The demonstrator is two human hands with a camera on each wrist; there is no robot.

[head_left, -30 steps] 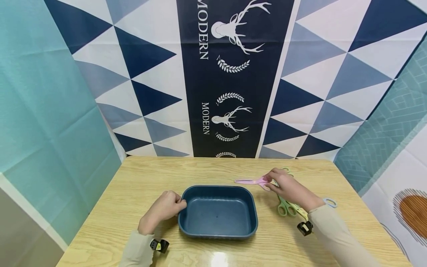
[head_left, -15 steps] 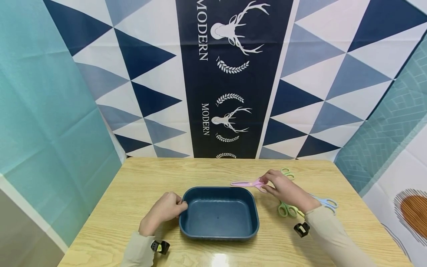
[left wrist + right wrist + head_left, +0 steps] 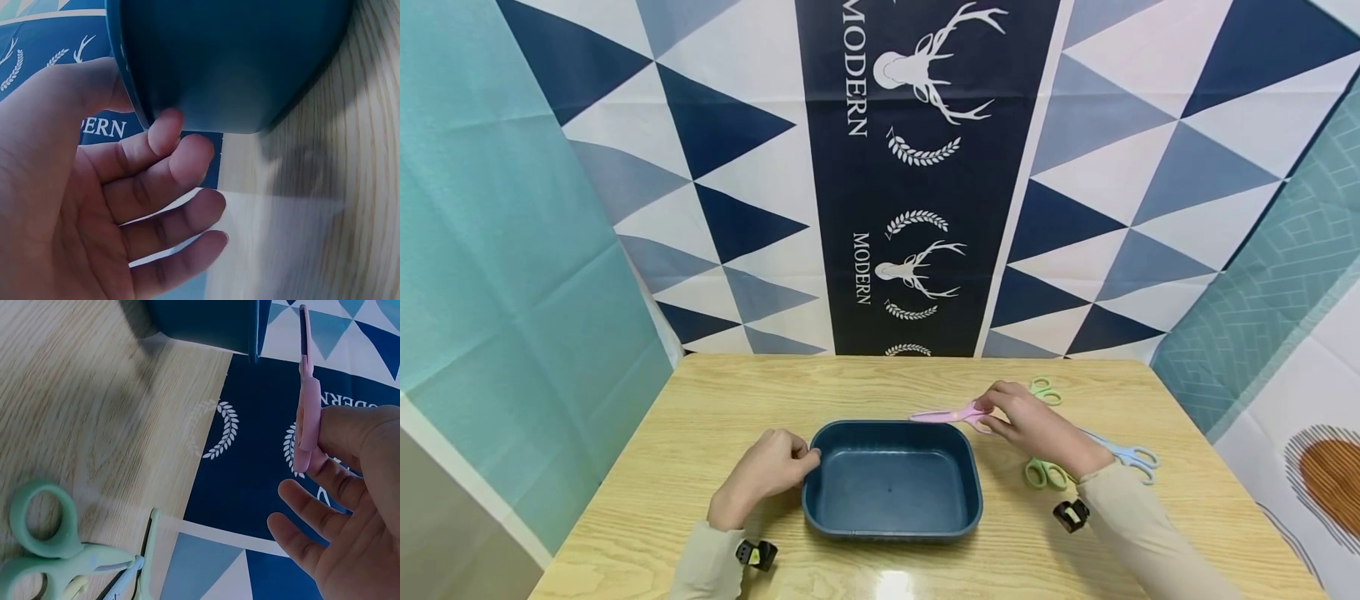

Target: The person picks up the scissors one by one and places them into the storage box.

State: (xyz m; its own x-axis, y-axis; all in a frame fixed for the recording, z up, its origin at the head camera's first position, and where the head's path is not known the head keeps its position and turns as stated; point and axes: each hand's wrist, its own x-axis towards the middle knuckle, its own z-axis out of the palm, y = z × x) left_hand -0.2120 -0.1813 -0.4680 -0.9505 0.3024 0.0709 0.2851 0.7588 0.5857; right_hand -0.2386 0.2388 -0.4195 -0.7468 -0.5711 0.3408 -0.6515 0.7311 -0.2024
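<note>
Thumb and forefinger of the left hand (image 3: 767,468) are clamped on the left rim of the dark blue tray (image 3: 887,475), apparently to keep it from sliding; the remaining fingers curl loosely beside the wall, and in the left wrist view that wall hides the thumb's tip. The tray's basin lies to the right of those fingertips. Next come the pink scissors (image 3: 953,415), pinched by the handles between thumb and fingers of the right hand (image 3: 1026,417), blades pointing left, presumably so the sharp end stays away from the fingers. Whether the tips pass over the tray's far rim or just behind it is hard to tell. That hand's last two fingers stand apart, holding nothing. Beyond them, light green scissors (image 3: 1043,390) lie on the wood-grain table (image 3: 737,392), partly covered by the hand. Nearer the body than the right fingers are green scissors (image 3: 78,555), with a pale yellow piece (image 3: 75,587) too cut off to identify. Rightmost, blue scissors (image 3: 1123,452) run beneath the wrist, their blade tips hidden.
</note>
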